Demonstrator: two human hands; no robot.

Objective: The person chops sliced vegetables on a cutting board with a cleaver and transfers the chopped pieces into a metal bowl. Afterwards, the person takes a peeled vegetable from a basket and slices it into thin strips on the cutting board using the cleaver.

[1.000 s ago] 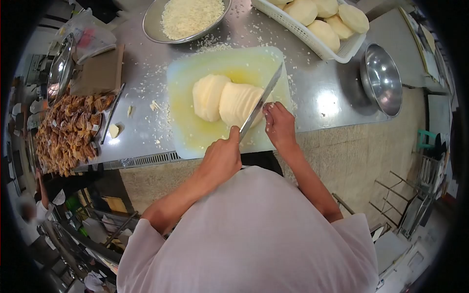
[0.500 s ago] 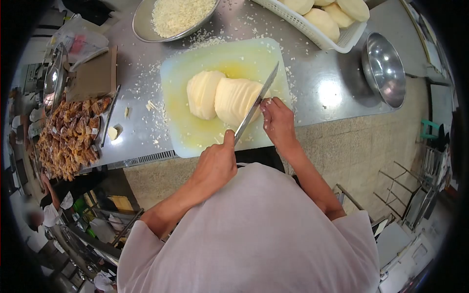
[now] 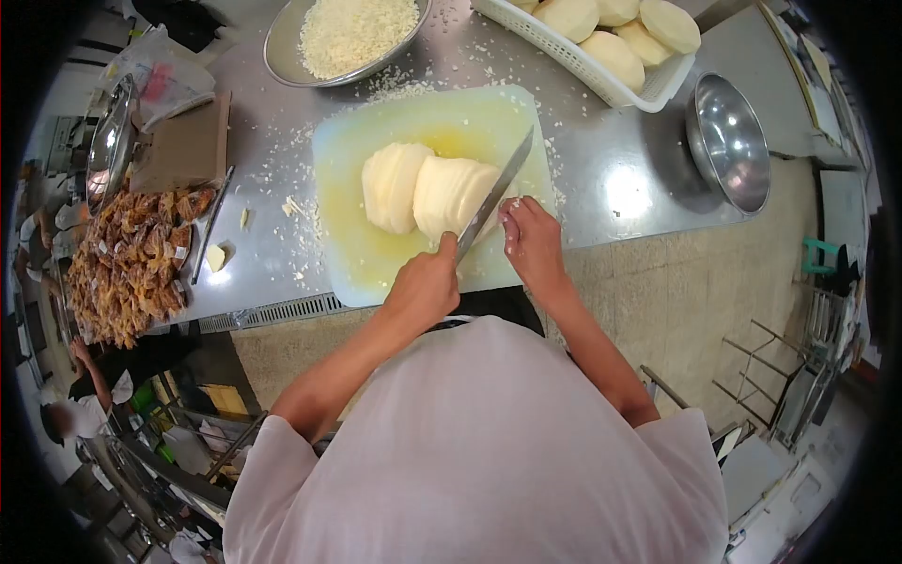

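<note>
Two bare hands work close together over a pale green cutting board (image 3: 352, 268). The left hand (image 3: 421, 287) is wrapped around the handle of a long knife (image 3: 498, 188), whose blade slants up and away to the right. The right hand (image 3: 534, 240) is just beyond the blade, its fingers curled in by the end of the sliced vegetable (image 3: 449, 197); whether they pinch anything cannot be told.

That pale, peeled vegetable lies in the middle of the board, cut into thin slices that stand together, with the blade crossing its right end. Against its left side sits a second pale chunk (image 3: 393, 188).

Around the board, small white bits are scattered over the metal table (image 3: 263, 254). Beyond the board, to the left, a wide metal bowl (image 3: 284, 54) holds a mound of pale shreds (image 3: 357, 38); to the right, a white perforated basket (image 3: 601, 86) carries several peeled rounds (image 3: 615, 61). An empty steel bowl (image 3: 733, 150) stands near the table's right end.

Well to the left, a heap of brown wrapped pieces (image 3: 132, 263) lies beside a thin dark rod (image 3: 212, 226), with a brown carton (image 3: 178, 155) behind it.
</note>
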